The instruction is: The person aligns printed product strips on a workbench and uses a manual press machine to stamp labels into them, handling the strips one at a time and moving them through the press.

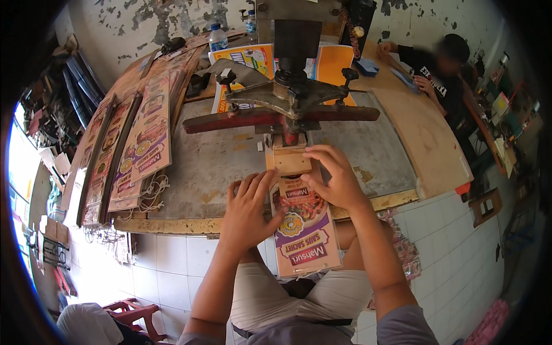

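Observation:
A long printed cardboard strip (pixel 305 230) with purple and orange panels lies over the front edge of the grey work table (pixel 218 161), its far end under a small wooden block (pixel 291 160) beneath a metal press head (pixel 290 95) with a red crossbar. My left hand (pixel 248 210) presses flat on the strip's left edge. My right hand (pixel 333 178) rests on the strip's right side, its fingers touching the wooden block. Both hands hold the strip down on the table.
Stacks of similar printed strips (pixel 141 144) lie along the table's left side, with loops of string (pixel 154 192) beside them. Plastic bottles (pixel 217 35) and orange sheets (pixel 333 63) stand behind the press. Another person (pixel 437 75) works at the far right. A red stool (pixel 135 315) stands below.

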Motion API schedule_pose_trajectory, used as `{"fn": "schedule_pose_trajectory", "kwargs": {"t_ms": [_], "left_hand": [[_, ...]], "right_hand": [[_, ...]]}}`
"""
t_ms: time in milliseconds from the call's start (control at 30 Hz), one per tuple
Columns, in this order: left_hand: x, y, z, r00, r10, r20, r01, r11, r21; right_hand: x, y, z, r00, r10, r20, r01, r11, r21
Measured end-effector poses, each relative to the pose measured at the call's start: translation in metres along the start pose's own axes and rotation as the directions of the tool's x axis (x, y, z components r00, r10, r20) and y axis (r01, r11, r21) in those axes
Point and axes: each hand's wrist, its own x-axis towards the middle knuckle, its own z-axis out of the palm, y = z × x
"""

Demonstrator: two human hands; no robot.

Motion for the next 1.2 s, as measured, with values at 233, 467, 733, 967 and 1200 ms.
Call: {"fn": "schedule_pose_trajectory", "kwargs": {"t_ms": [233,467,733,967,1200], "left_hand": [[-0.003,-0.001,0.002,0.999,-0.019,-0.035,0.017,0.999,-0.049],[-0.005,-0.006,0.008,0.998,-0.014,-0.053,0.012,0.999,-0.044],[-0.009,-0.011,0.007,0.997,0.01,-0.08,-0.019,0.993,-0.114],[-0.016,-0.007,0.001,0.993,-0.073,-0.089,0.044,0.955,-0.295],[-0.024,0.035,-0.023,0.966,-0.205,-0.16,0.052,0.755,-0.653]], "right_hand": [[-0.002,0.0,0.003,0.992,-0.007,0.123,0.006,1.0,0.006],[-0.003,0.002,0.001,0.992,0.024,0.125,-0.036,0.995,0.093],[-0.034,-0.03,-0.039,0.973,0.039,0.227,-0.069,0.99,0.123],[-0.076,-0.063,-0.073,0.99,0.024,0.14,-0.044,0.989,0.142],[-0.099,-0.099,-0.075,0.996,-0.087,0.032,0.081,0.987,0.142]]}}
